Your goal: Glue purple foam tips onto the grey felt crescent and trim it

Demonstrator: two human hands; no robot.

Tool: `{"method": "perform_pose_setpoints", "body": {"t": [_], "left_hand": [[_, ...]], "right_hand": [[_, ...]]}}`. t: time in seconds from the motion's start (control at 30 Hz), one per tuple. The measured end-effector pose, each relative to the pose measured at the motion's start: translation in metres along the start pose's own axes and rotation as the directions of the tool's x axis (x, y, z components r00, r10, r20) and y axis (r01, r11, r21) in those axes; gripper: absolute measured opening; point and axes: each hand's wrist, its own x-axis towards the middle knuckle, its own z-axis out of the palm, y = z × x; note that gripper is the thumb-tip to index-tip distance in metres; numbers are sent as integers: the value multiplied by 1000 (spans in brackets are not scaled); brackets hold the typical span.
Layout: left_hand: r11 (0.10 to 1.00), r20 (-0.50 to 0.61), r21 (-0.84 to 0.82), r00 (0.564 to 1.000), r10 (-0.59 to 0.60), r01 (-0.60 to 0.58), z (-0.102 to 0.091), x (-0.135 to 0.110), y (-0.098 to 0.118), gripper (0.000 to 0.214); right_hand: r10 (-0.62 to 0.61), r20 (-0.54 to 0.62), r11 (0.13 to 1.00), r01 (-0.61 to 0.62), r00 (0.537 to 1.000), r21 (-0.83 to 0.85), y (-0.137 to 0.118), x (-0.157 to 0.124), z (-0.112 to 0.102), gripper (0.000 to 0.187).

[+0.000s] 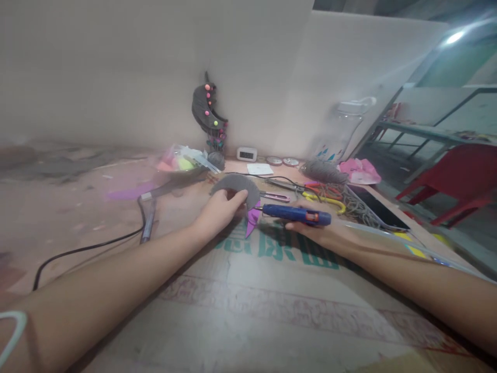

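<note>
My left hand (225, 208) pinches a grey crescent moon shape (252, 189) between thumb and fingers, just above the table. At the crescent's lower tip is a pointed purple piece (252, 221); whether it is stuck on or lies under it I cannot tell. My right hand (310, 231) is wrapped round a blue hot glue gun (287, 212), with its nozzle pointing left at the crescent's tip, by the purple piece. A long clear glue stick (373, 230) trails out of the gun's back to the right. Part of the right hand is hidden behind the gun.
Behind are a decorated dark crescent (202, 109), a bowl of coloured pieces (180, 160), a small digital clock (247, 154) and a clear bottle (337, 129). To the right lie a craft knife (275, 197), yellow-handled scissors (330, 203), grey yarn (324, 171) and a phone (376, 207). A black cable (89, 242) runs left.
</note>
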Motion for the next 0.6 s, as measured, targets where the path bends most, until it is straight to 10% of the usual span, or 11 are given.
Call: {"method": "perform_pose_setpoints", "body": {"t": [0.6], "left_hand": [[999,-21,6,999,-39,40,0,-2,6,35]], "right_hand": [[103,30,994,-102,994,-35,-6,-1,4,28]]}}
